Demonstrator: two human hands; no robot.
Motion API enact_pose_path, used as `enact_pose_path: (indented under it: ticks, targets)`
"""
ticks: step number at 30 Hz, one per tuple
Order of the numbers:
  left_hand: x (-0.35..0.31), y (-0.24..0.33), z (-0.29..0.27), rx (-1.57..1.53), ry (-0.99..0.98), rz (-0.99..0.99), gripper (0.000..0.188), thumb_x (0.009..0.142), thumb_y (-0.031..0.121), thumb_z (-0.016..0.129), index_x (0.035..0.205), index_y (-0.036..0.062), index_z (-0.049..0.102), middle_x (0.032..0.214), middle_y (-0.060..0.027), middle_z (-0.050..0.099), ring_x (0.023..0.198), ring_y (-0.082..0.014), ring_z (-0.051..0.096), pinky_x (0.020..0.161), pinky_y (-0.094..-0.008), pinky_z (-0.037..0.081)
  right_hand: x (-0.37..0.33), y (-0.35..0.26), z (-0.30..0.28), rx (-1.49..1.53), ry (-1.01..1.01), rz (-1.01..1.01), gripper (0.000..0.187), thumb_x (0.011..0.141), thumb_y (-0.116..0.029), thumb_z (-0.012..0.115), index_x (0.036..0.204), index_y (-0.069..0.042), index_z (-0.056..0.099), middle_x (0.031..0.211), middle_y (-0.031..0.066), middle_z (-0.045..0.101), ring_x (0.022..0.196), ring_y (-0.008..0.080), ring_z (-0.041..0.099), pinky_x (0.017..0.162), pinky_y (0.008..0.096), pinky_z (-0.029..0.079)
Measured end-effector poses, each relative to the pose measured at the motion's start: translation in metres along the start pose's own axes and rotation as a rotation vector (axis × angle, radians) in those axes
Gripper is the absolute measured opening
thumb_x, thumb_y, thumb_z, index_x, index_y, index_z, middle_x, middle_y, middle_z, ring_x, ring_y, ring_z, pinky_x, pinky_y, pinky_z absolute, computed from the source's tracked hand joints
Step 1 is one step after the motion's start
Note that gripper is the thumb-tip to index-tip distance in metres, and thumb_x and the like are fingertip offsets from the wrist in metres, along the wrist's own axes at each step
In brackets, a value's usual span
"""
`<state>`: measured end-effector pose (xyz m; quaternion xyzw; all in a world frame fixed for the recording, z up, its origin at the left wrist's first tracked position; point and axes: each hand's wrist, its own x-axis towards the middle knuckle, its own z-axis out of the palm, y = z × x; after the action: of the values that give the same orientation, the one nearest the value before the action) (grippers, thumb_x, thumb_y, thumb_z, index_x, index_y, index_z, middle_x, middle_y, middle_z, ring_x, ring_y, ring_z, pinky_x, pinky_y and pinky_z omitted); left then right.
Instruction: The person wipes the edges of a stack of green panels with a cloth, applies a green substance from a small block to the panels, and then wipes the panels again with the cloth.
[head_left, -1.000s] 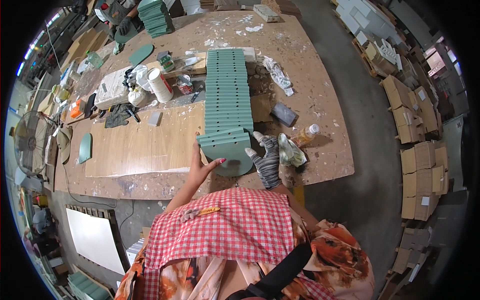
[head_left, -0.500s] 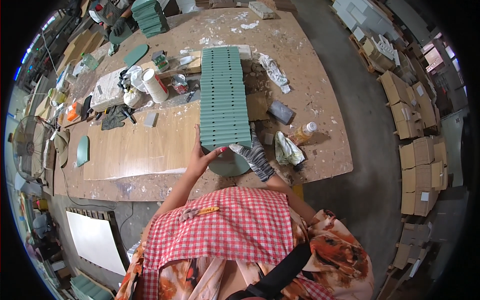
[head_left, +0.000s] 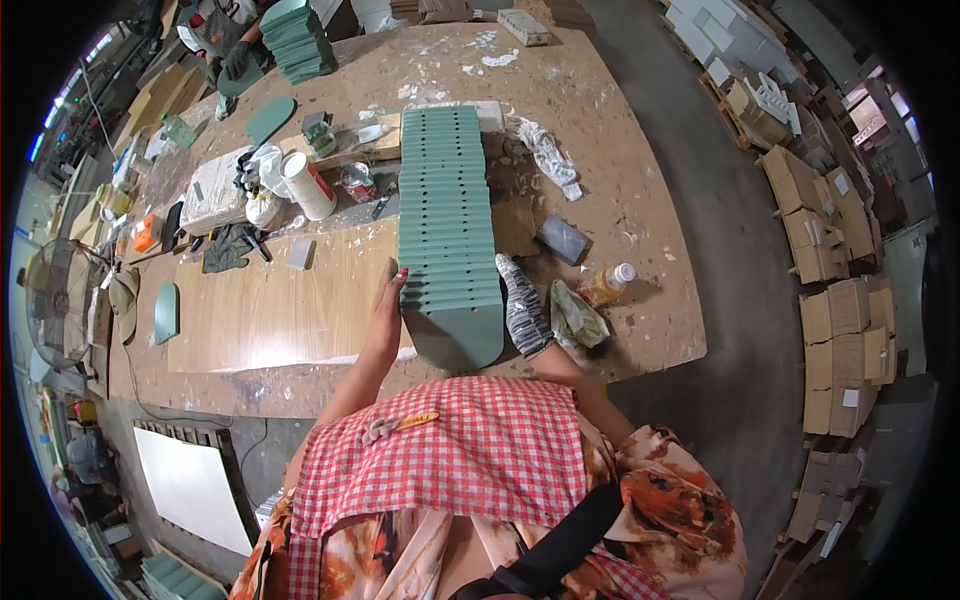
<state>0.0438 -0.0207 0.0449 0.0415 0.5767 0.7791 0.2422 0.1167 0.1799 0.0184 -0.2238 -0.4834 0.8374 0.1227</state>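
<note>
Head cam: my bare left hand (head_left: 386, 308) has its fingers straight against the left side of the overlapped green panels (head_left: 450, 238), running near to far across the tabletop (head_left: 640, 325). Gloved right hand (head_left: 523, 312) sits uncurled by their right edge. Honestly, uneven pushing could skew them.

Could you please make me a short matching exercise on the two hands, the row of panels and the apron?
1. Left hand
2. Right hand
3. Row of panels
4. Apron

A. Red-and-white checked
B. Bare, at the row's left edge
C. Green and overlapping
D. In a striped glove

Pairs: 1-B, 2-D, 3-C, 4-A
</note>
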Motion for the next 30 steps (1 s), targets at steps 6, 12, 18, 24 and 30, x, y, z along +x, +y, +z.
enact_pose_path:
  ticks: [6,12,18,24,30]
  targets:
    - [0.005,0.000,0.009,0.246,0.021,0.001,0.053,0.099,0.026,0.039,0.144,0.0002,0.032,0.135,-0.0139,0.047,0.124,-0.0207,0.043,0.107,-0.0303,0.029,-0.012,-0.022,0.016,-0.007,0.064,0.194,0.036,0.100,-0.026,0.044,0.127,-0.003,0.054,0.117,0.0082,0.060,0.109,0.0152,0.056,0.097,0.0295,0.044]
    - [-0.001,-0.007,-0.005,0.166,0.053,0.016,0.052,0.100,0.028,0.039,0.143,-0.0004,0.033,0.134,-0.0132,0.048,0.124,-0.0193,0.043,0.107,-0.0297,0.028,0.011,0.050,-0.017,-0.035,-0.169,0.062,0.035,0.101,-0.010,0.033,0.131,0.001,0.047,0.134,0.0171,0.049,0.124,0.0228,0.048,0.109,0.0329,0.035]
    - [-0.006,0.010,0.007,0.194,0.064,-0.061,0.052,0.101,0.023,0.038,0.146,-0.0009,0.026,0.139,-0.0120,0.041,0.126,-0.0174,0.040,0.107,-0.0278,0.028,-0.007,0.043,-0.016,-0.385,-0.101,-0.235,0.034,0.102,-0.017,0.036,0.126,0.000,0.050,0.125,0.0129,0.056,0.115,0.0198,0.052,0.104,0.0326,0.040]
    - [0.001,0.010,0.015,0.154,-0.024,-0.083,0.058,0.100,0.019,0.040,0.149,0.0006,0.017,0.146,-0.0128,0.033,0.129,-0.0172,0.037,0.108,-0.0280,0.027,-0.022,-0.017,0.007,0.032,-0.029,0.156,0.035,0.101,-0.024,0.041,0.125,0.000,0.050,0.120,0.0089,0.056,0.109,0.0157,0.053,0.099,0.0316,0.043]
    - [-0.026,0.018,-0.004,0.210,-0.115,-0.119,0.086,0.090,0.017,0.059,0.152,0.0072,-0.001,0.157,-0.0154,0.011,0.143,-0.0255,0.018,0.113,-0.0349,0.022,-0.030,0.001,0.000,-0.030,-0.176,0.142,0.065,0.089,-0.030,0.062,0.141,-0.002,0.034,0.130,0.0133,0.050,0.118,0.0217,0.048,0.102,0.0354,0.039]
